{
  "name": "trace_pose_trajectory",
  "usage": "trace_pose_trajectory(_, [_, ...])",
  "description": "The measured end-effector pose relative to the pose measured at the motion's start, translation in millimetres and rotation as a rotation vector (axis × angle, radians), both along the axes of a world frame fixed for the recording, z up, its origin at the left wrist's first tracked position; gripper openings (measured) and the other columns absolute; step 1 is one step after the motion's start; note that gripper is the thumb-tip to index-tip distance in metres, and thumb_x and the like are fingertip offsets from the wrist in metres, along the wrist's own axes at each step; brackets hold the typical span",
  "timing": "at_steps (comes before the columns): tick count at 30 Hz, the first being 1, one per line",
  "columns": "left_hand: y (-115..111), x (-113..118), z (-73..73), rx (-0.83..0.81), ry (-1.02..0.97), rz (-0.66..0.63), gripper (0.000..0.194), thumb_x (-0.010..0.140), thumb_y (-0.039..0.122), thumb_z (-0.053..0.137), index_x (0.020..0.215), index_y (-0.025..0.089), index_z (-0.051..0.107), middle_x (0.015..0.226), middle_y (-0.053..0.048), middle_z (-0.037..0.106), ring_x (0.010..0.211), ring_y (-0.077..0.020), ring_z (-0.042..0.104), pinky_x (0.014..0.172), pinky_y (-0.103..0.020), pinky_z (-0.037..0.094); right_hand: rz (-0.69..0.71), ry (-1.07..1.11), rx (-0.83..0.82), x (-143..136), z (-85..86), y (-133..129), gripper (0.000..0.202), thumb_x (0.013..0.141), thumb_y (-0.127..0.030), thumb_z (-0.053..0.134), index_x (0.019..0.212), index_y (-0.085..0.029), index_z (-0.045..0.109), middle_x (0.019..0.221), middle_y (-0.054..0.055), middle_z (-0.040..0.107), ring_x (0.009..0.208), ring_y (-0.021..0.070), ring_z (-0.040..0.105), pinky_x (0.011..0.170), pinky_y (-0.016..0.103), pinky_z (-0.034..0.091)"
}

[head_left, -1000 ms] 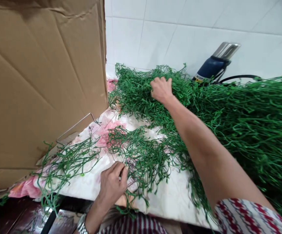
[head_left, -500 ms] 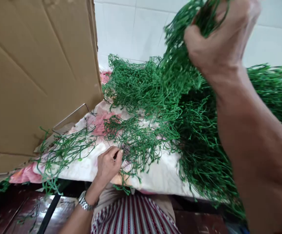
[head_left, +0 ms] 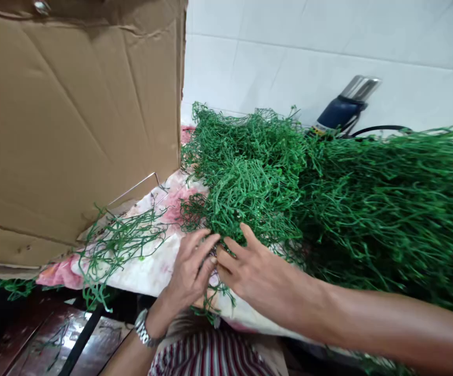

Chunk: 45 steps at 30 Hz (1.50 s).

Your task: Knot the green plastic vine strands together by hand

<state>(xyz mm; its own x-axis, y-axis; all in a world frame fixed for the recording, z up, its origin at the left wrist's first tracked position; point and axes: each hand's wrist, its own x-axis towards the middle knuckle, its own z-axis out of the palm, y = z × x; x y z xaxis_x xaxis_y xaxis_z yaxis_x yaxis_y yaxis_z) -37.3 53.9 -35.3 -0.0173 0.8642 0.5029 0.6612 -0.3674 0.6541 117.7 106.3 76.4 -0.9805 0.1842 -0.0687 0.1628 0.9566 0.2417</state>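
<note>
My left hand [head_left: 192,265], with a metal watch [head_left: 143,328] on its wrist, has its fingers bent together at the front edge of a loose bunch of thin green plant stems [head_left: 246,196]. Fingertip to fingertip with it, my right hand [head_left: 250,269] is bent over the same stem ends, its index finger stretched out over them. Both hands appear to pinch the stems, though the fingers hide the exact grip. A few strands [head_left: 211,305] stick out below the hands, over the cloth's front edge.
A cardboard panel [head_left: 78,125] stands at the left, with a bent wire [head_left: 134,188] at its foot. Loose strands [head_left: 122,237] lie on the flowered cloth [head_left: 152,274]. A large green heap [head_left: 391,214] fills the right. Behind it, a dark blue heat gun [head_left: 338,112] is by the tiled wall.
My right hand has come down from the upper right and let its green bunch rest on the pile, then joined my left hand. The heat gun has come into view.
</note>
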Motion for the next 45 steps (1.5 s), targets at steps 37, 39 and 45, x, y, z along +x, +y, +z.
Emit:
trace_pose_trajectory(37, [26, 15, -17.7, 0.12, 0.239, -0.036, 0.027, 0.08, 0.013, 0.042, 0.099, 0.011, 0.061, 0.092, -0.011, 0.062, 0.085, -0.0217, 0.052, 0.075, -0.038, 0.047, -0.315, -0.346, -0.378, -110, 41.6, 261, 0.062, 0.067, -0.031, 0.067, 0.126, -0.029, 0.048, 0.133, 0.002, 0.048, 0.111, 0.0226, 0.054, 0.084, 0.033, 0.048])
trace_pose_trajectory(39, [30, 14, -17.6, 0.164, 0.252, -0.024, 0.026, 0.08, 0.012, 0.041, 0.095, 0.011, 0.062, 0.087, -0.011, 0.063, 0.081, -0.0205, 0.053, 0.071, -0.035, 0.047, -0.295, -0.201, -0.428, -114, 58.1, 279, 0.05, 0.073, -0.039, 0.06, 0.121, -0.029, 0.052, 0.127, 0.0, 0.053, 0.105, 0.0202, 0.057, 0.084, 0.034, 0.048])
trace_pose_trajectory(45, [37, 14, -23.1, 0.203, 0.239, -0.012, 0.028, 0.084, 0.016, 0.038, 0.096, 0.01, 0.062, 0.083, -0.01, 0.063, 0.078, -0.0186, 0.055, 0.07, -0.034, 0.046, -0.541, 0.071, -0.016, -118, 43.6, 372, 0.041, 0.077, -0.033, 0.057, 0.116, -0.018, 0.057, 0.117, 0.009, 0.058, 0.107, 0.0269, 0.054, 0.09, 0.041, 0.042])
